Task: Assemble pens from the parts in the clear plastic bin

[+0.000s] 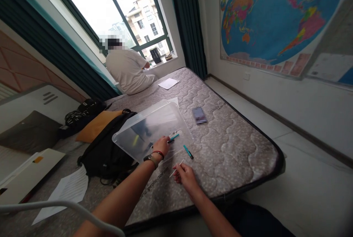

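My left hand (161, 147), with a watch and a red band at the wrist, reaches over a clear plastic box (154, 123) lying on the mattress. Its fingers are drawn together at the end of a teal pen (174, 137), and a dark pen-like thing lies just below it. Closer to me, my right hand (186, 176) pinches a thin white stick (177, 168) that slants across its fingertips. A second teal pen (188, 152) with a black end lies on the mattress between the hands, touched by neither. The gripping fingertips of my left hand are partly hidden.
Left of the box lie a black backpack (107, 148), an orange cushion (96, 124) and printed paper (67, 189). A blurred phone-like object (199, 115) rests to the right on the mattress (234, 148). Another person (128, 69) sits at the far edge by the window. A pale cable crosses the lower left.
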